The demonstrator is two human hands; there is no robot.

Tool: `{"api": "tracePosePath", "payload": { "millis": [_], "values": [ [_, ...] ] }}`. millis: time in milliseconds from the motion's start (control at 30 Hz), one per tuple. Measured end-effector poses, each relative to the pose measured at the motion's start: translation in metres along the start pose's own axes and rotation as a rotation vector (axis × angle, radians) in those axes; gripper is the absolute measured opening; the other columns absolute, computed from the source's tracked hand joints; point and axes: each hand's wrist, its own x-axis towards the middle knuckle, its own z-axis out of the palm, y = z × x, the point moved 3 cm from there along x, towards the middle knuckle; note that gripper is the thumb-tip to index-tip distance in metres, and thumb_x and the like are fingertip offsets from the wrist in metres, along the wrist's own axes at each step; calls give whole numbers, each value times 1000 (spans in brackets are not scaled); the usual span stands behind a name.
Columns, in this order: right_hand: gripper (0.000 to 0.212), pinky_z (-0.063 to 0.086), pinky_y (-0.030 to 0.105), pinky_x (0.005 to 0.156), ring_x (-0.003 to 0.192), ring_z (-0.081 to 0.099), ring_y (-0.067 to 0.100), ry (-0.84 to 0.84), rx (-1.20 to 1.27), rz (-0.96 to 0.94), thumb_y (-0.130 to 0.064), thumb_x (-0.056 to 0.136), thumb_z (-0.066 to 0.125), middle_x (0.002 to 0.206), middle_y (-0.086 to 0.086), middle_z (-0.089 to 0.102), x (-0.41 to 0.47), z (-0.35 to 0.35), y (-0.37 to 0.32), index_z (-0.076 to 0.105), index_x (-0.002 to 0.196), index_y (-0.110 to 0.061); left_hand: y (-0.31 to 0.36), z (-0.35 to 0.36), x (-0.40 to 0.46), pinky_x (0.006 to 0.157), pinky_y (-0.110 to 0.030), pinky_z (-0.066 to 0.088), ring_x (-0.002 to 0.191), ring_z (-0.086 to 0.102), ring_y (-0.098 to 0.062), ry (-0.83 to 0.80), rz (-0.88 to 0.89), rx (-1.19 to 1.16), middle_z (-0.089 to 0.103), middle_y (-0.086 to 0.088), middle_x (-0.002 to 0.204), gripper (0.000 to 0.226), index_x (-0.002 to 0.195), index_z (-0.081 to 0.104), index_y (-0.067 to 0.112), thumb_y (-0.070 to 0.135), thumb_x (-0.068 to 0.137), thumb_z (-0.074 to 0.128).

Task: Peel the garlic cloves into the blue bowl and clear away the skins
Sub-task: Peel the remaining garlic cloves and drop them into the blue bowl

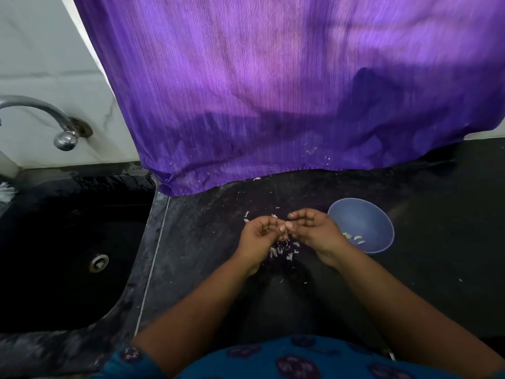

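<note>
My left hand (259, 236) and my right hand (314, 228) meet fingertip to fingertip above the dark counter (207, 242), fingers curled around something small that is too hidden between them to make out, likely a garlic clove. Under and around the hands lie several thin white garlic skins (284, 250). Just right of my right hand stands the blue bowl (363, 220), with a few pale peeled cloves (354, 237) at its near side.
A black sink (68, 253) with a metal drain lies to the left, a chrome tap (41, 116) above it on the white wall. A purple cloth (273, 91) hangs over the back of the counter. Skin flecks dot the cloth's hem.
</note>
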Motion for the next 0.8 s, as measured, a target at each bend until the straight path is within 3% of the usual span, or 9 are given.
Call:
{"api": "tracePosePath", "payload": {
  "millis": [100, 200, 400, 500, 567, 667, 800],
  "values": [
    [19, 56, 21, 66, 78, 69, 17, -67, 332, 187, 5, 82, 66, 83, 10, 72, -2, -1, 1, 64, 97, -6, 1, 2, 1, 69, -17, 53, 65, 63, -7, -16, -40, -86, 70, -1, 71, 13, 87, 67, 3, -7, 89, 58],
    [17, 58, 20, 64, 73, 71, 15, -103, 476, 281, 9, 85, 59, 80, 10, 72, -6, -8, 1, 63, 95, -4, -5, 7, 4, 71, -17, 53, 68, 64, -9, -71, -132, -203, 70, -3, 74, 13, 89, 66, 1, -5, 90, 55],
    [16, 57, 21, 66, 83, 72, 16, -92, 391, 277, 5, 84, 63, 90, 11, 73, -2, -44, -5, 69, 95, -4, -12, 38, 19, 62, -11, 52, 62, 64, -5, -88, -283, -277, 69, -3, 71, 17, 88, 65, 0, -5, 94, 49],
    [14, 56, 19, 66, 85, 71, 18, 11, 308, 192, 3, 83, 65, 88, 9, 74, 6, -66, -10, 69, 95, -4, -13, 44, 27, 58, -12, 51, 55, 61, -5, 3, -324, -268, 63, -2, 69, 20, 85, 63, 4, -1, 96, 48],
    [7, 54, 15, 60, 72, 68, 14, 134, 92, 61, 2, 82, 69, 73, 4, 72, 12, -87, -12, 70, 87, -3, -19, 39, 32, 60, -18, 51, 53, 58, -7, 109, -315, -180, 56, -1, 69, 22, 81, 59, 7, 1, 98, 47],
    [7, 47, 16, 62, 59, 62, 2, 329, -580, -126, -14, 80, 77, 66, -4, 68, 20, -119, -11, 73, 77, -10, -42, 20, 34, 75, -38, 50, 61, 52, -13, 215, -274, 99, 49, -2, 73, 26, 75, 53, 14, 5, 99, 46],
    [28, 39, 29, 71, 80, 65, 24, 199, -1150, -166, -30, 97, 55, 85, 8, 73, 36, -125, -5, 74, 89, -10, -64, -11, 27, 74, -42, 48, 64, 54, -17, 382, -207, 265, 58, -5, 76, 29, 76, 56, 17, 8, 100, 43]
  ]
}}
